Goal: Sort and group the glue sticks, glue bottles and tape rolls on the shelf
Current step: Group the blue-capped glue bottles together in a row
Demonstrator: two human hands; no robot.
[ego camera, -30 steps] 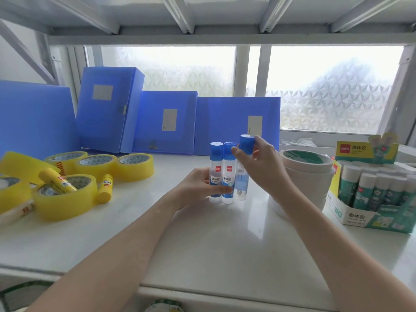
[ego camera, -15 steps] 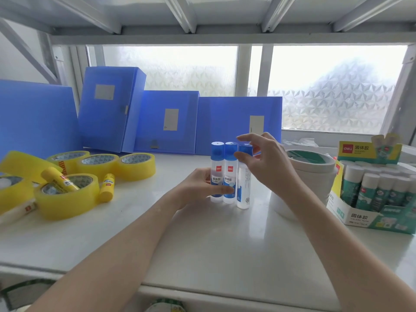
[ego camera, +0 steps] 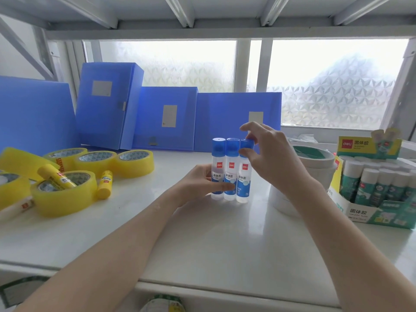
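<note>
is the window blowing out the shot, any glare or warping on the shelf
Head view: the frosted window is overexposed, backlighting the glue bottles; a soft sheen lies on the white shelf beneath them; wide-angle distortion bends the beams overhead and the shelf's front edge; the yellow tape rolls at the left look slightly soft.

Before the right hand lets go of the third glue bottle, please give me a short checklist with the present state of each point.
1. Three clear glue bottles with blue caps stand upright in a row: ok.
2. Left hand steadies the two left bottles: ok.
3. Right hand pinches the rightmost cap; bottle base on the white shelf: ok.
4. Stack of white tape rolls stands apart from the row: ok.
5. Small yellow glue sticks are sorted away from the yellow tape rolls: not ok.
6. Caps shut tight: cannot tell.
</note>
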